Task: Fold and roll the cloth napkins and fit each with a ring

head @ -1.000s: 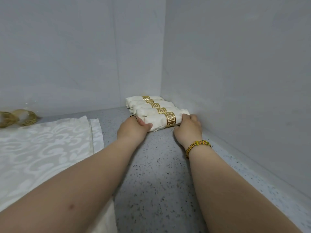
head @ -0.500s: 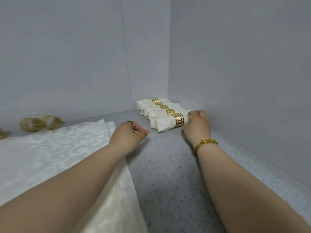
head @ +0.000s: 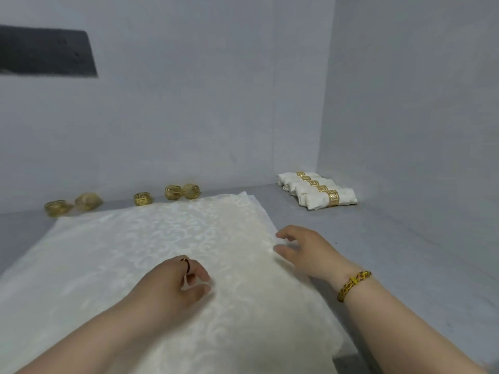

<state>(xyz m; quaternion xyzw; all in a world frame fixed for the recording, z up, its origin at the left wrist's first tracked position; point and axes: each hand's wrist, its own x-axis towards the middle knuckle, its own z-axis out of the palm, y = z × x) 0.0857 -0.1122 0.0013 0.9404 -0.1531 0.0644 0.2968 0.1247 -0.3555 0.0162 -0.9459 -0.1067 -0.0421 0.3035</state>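
Lying flat on the grey speckled counter [head: 405,260], a white patterned napkin [head: 151,247] is spread open and covers the near and left part of the surface. The edge of another cloth layer shows just past its far right corner.

The left hand [head: 172,287] is over the middle of the napkin. Its fingers [head: 201,275] are loosely curled and hold nothing, and I cannot tell whether it touches the cloth or hovers just above it. A thin band [head: 186,264] sits on one finger.

The right hand [head: 305,252] is at the napkin's right edge. Its fingers [head: 286,233] and thumb are relaxed and slightly apart, pointing left toward the cloth. The fingertips are at the edge, but nothing is gripped, and contact is too blurred to judge. A yellow beaded bracelet [head: 353,284] circles that wrist.

In the far right corner, where the two pale walls [head: 216,103] meet, four rolled napkins [head: 316,191] lie side by side, touching one another. Each has a gold patterned ring around its middle, and the nearest ring [head: 333,198] is the clearest. They are well apart from both hands.

Five loose rings [head: 143,198] stand on the counter along the back wall, just beyond the far edge of the napkin: two at the left, one alone, then a touching pair to its right.

A dark patch [head: 46,52] marks the back wall at the upper left.
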